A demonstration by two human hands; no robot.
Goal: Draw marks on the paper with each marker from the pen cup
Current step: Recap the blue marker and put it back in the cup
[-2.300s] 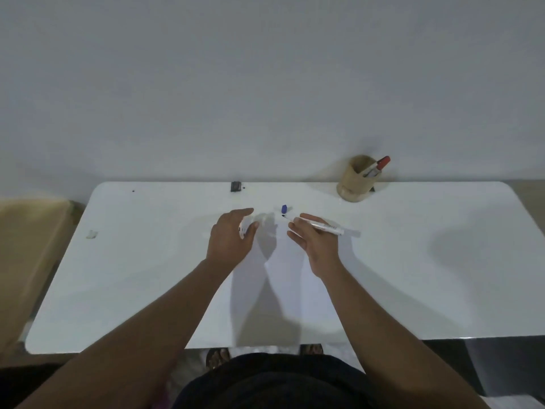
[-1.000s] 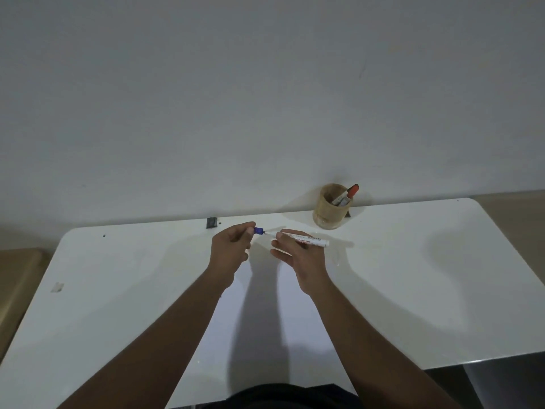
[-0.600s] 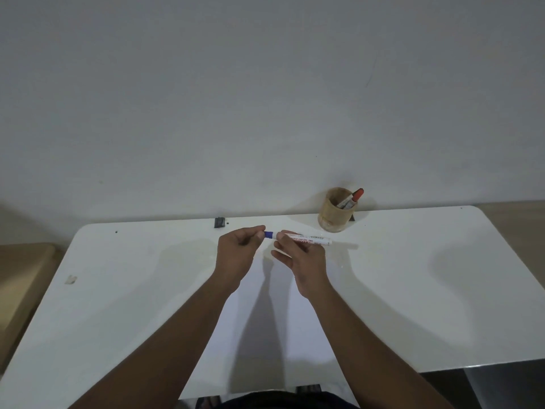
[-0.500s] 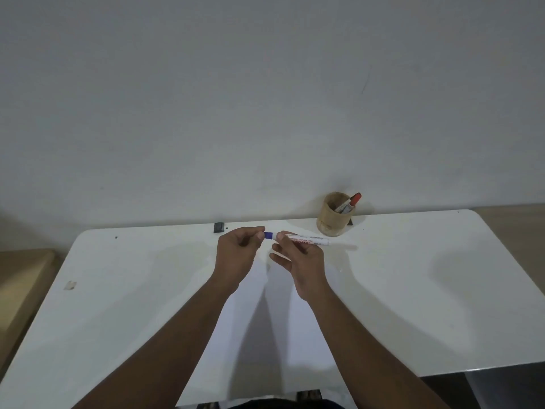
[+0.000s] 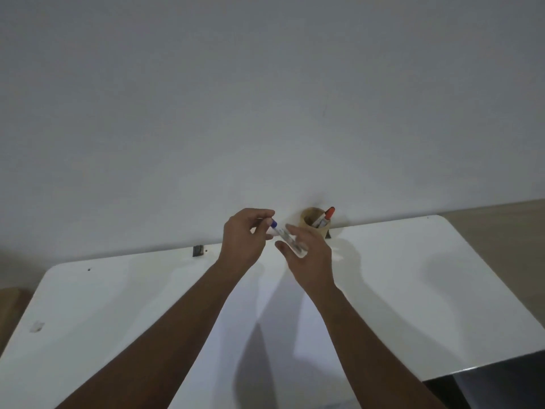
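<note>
A white marker with a blue cap (image 5: 287,239) is held tilted in the air between my two hands, cap end up and to the left. My left hand (image 5: 243,240) pinches it at the blue cap. My right hand (image 5: 309,256) holds the barrel across loosely spread fingers, just in front of the tan pen cup (image 5: 309,227). The cup stands at the table's far edge by the wall, with a red-capped marker (image 5: 328,214) leaning in it. The white paper (image 5: 265,323) lies on the table under my forearms; no marks on it can be made out.
The white table (image 5: 413,276) has rounded corners and meets a plain wall at the back. A small dark object (image 5: 197,250) sits at the far edge left of my hands. A small scrap (image 5: 37,326) lies near the left edge.
Both hands have risen and moved toward the pen cup. The marker has gone from level to tilted, and its blue cap, off 2.3 s ago, is on the tip.
</note>
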